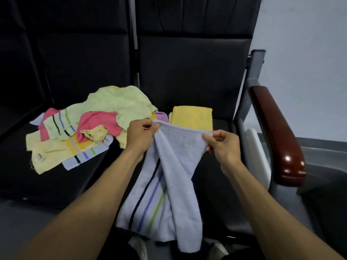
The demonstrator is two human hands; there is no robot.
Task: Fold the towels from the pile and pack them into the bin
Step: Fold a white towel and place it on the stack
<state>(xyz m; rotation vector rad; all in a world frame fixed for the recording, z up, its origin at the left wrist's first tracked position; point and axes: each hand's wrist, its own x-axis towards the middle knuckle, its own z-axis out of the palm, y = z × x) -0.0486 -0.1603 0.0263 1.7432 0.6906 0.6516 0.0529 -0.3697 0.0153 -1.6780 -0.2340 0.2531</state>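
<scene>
1. Head view: black padded seats (187, 76) stand against a pale wall (304, 53) (a wooden armrest (276, 134) at right).
2. A towel pile (84, 128) lies left; a folded yellow towel (192, 118) sits behind the hands.
3. The left hand (139, 135) and right hand (223, 145) pinch the top corners of a pale blue striped towel (169, 184), fingers curled; it hangs between them.

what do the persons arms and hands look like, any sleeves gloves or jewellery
Both forearms are bare right down to the frame edge, with no sleeves in view. The left hand and right hand wear no gloves, and no rings, watch or bracelet show on the fingers or wrists. Fingernails look short and unpainted.
</scene>
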